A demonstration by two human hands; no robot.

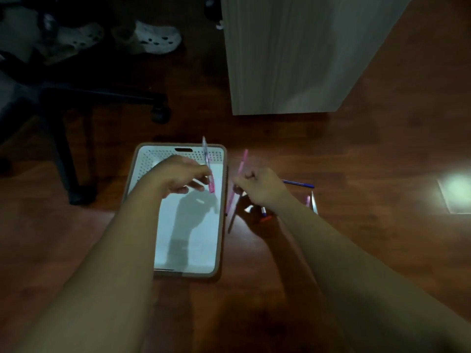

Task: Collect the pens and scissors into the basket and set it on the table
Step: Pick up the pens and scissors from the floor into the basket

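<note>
A white perforated basket [193, 250] with a brown rim sits on the wooden floor. Above its far end my left hand [178, 175] pinches a clear pen with a pink grip [207, 166], held nearly upright. Just right of the basket my right hand [262, 188] grips a pink pen [240, 169] that slants up and down past the rim. On the floor behind that hand lie a blue pen [302, 184], a red and blue item [263, 215] partly hidden, and pink-handled scissors [312, 201].
A pale wooden cabinet side [293, 59] stands behind the basket on the right. An office chair's black base and castors [160, 114] reach in at the left. A person's white clogs [155, 36] rest at the top. A bright metal floor plate [456, 194] lies far right.
</note>
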